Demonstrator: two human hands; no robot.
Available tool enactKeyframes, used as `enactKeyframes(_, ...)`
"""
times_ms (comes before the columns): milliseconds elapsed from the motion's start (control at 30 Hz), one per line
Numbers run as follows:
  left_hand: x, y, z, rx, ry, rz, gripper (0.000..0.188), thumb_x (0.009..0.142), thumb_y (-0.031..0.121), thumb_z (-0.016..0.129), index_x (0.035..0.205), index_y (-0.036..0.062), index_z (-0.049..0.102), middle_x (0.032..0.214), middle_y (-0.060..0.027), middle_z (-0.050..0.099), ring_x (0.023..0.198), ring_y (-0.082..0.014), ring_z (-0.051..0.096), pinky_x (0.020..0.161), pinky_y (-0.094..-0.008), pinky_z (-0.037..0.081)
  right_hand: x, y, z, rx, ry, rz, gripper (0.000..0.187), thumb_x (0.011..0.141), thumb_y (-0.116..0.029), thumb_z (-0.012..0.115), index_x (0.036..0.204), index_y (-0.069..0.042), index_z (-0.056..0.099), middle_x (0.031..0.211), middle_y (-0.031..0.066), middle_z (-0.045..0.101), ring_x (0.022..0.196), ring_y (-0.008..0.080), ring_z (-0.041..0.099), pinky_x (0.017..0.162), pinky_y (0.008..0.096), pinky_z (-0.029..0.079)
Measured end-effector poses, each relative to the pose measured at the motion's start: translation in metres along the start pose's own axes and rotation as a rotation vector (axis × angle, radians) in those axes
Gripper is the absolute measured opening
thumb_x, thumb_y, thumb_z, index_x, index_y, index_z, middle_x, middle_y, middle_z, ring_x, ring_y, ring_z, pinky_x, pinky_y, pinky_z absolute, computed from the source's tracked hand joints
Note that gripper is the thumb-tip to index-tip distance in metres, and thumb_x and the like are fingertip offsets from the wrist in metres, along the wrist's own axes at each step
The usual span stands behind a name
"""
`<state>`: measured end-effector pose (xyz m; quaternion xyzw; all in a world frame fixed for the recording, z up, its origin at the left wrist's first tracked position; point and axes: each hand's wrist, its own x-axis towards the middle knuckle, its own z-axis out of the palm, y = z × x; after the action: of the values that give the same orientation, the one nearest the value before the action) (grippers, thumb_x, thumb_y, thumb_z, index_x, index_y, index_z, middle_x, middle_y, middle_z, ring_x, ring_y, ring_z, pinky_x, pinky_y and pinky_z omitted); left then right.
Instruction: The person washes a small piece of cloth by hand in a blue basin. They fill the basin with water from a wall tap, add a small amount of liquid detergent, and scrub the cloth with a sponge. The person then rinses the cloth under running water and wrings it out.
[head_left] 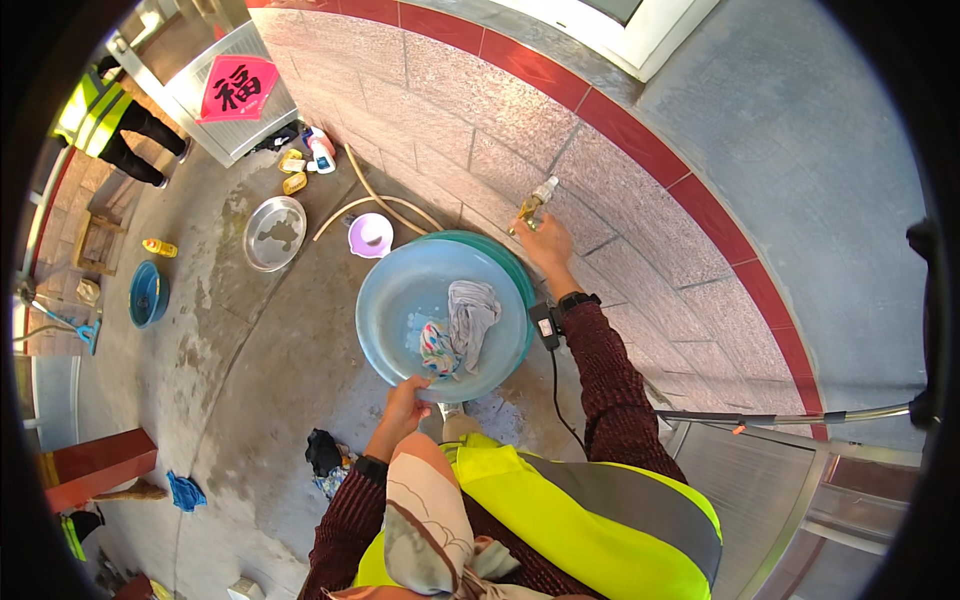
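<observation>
My left hand (402,405) grips the near rim of a wide light-blue basin (385,320), thumb at the edge. Inside the basin lie a grey cloth (473,318) and a smaller white cloth with coloured patterns (438,350), both crumpled. The basin rests over a teal-green tub (522,280), whose edge shows along the wall side. My right hand (546,243) reaches to the wall, its fingers closed around the lower part of a brass tap (536,201). No flowing water can be made out.
A lilac bowl (371,236), a beige hose (365,180) and a metal basin (258,240) are beyond the blue basin. A black cable (557,385) trails beside my right arm. Dark cloths (323,455) lie by my left sleeve. A person in a yellow vest (95,112) stands far left.
</observation>
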<state>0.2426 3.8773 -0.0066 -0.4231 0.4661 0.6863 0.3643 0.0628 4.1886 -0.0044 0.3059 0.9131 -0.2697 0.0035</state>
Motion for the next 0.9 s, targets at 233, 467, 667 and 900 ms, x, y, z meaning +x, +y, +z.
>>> enactKeyframes(233, 0.041, 0.033, 0.048, 0.071, -0.044, 0.004, 0.032, 0.073, 0.015, 0.061, 0.099, -0.0014, 0.054, 0.079, -0.0097, 0.061, 0.055, -0.0191, 0.059, 0.037, -0.0261, 0.039, 0.032, -0.017, 0.021, -0.070, 0.019, 0.053, 0.048, 0.072, -0.030, 0.067, 0.106, 0.000, 0.051, 0.098, 0.0206, 0.056, 0.093, 0.0351, 0.059, 0.077, 0.0424, 0.050)
enactKeyframes(467, 0.083, 0.046, 0.066, 0.140, -0.028, -0.029, 0.032, 0.071, 0.014, 0.062, 0.098, -0.0018, 0.055, 0.079, -0.0100, 0.061, 0.054, -0.0206, 0.060, 0.036, -0.0268, 0.036, 0.065, 0.019, -0.005, -0.304, -0.164, -0.581, 0.027, 0.075, -0.005, 0.057, 0.101, -0.006, 0.052, 0.100, 0.0141, 0.057, 0.092, 0.0342, 0.059, 0.074, 0.0444, 0.049)
enactKeyframes(667, 0.114, 0.062, 0.079, 0.178, -0.104, -0.036, 0.032, 0.068, 0.013, 0.062, 0.097, -0.0001, 0.056, 0.076, -0.0101, 0.060, 0.055, -0.0209, 0.059, 0.036, -0.0283, 0.036, 0.077, -0.005, -0.094, -0.357, 0.132, -1.142, 0.020, 0.069, -0.003, 0.062, 0.088, -0.007, 0.057, 0.085, 0.0076, 0.061, 0.085, 0.0273, 0.060, 0.072, 0.0401, 0.047)
enactKeyframes(900, 0.144, 0.080, 0.084, 0.266, -0.125, -0.136, 0.030, 0.067, 0.013, 0.062, 0.094, 0.0017, 0.056, 0.074, -0.0099, 0.060, 0.057, -0.0207, 0.060, 0.040, -0.0291, 0.038, 0.130, -0.062, -0.311, -0.996, 0.595, -1.153, 0.042, 0.080, -0.013, 0.061, 0.121, -0.014, 0.054, 0.114, 0.0076, 0.056, 0.106, 0.0231, 0.052, 0.092, 0.0394, 0.040)
